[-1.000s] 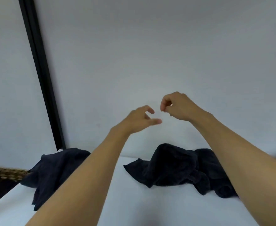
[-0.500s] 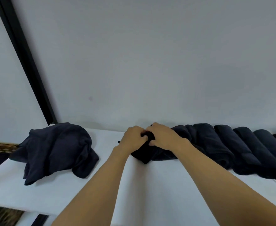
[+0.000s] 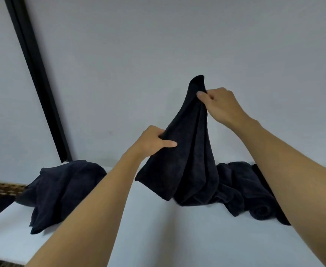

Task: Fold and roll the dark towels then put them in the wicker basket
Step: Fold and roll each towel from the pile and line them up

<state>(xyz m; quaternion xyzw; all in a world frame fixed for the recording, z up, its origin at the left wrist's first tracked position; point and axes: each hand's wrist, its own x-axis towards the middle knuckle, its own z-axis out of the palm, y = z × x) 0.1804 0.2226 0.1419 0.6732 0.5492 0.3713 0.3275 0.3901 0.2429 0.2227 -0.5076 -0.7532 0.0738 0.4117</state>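
Early going, I judge: the right hand [image 3: 221, 106] pinches the top and the left hand [image 3: 152, 141] grips the edge of a limp dark terry towel [image 3: 189, 157] lifted unfolded above the white table [image 3: 158, 228], other dark crumpled towels [image 3: 62, 189] waiting, the brown wicker basket [image 3: 2, 189] far left

Bare table [image 3: 177, 234] btwn towel heaps [image 3: 65, 189]

Crumpled towel [image 3: 62, 189] left on table [image 3: 177, 237], towel pile [image 3: 245, 189] right, basket [image 3: 2, 189] far left.
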